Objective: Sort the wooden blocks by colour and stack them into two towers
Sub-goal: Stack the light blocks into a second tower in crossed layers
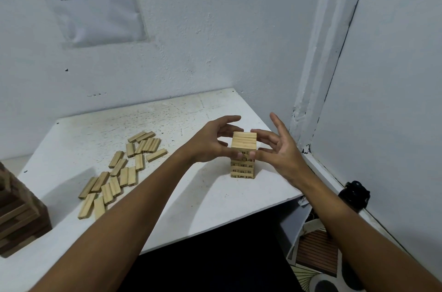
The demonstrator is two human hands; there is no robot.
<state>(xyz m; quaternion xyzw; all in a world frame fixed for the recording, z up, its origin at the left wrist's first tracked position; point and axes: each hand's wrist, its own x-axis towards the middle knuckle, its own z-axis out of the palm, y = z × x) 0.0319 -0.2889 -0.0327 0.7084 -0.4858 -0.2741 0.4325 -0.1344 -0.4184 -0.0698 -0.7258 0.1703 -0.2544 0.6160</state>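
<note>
Both hands cup light tower [243, 155] frame centre: left hand [210, 142] thumb, right hand [278, 148] fingertips pressing sides, nothing gripped. Square layers gently; loose blocks [119, 172] left remain.

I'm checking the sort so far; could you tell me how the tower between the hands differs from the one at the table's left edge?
The light tower is pale wood with printed numbers; the dark tower is brown. The light one stands fully in view between both hands; the dark one is cut off by the frame and untouched. Both are layered blocks.
</note>
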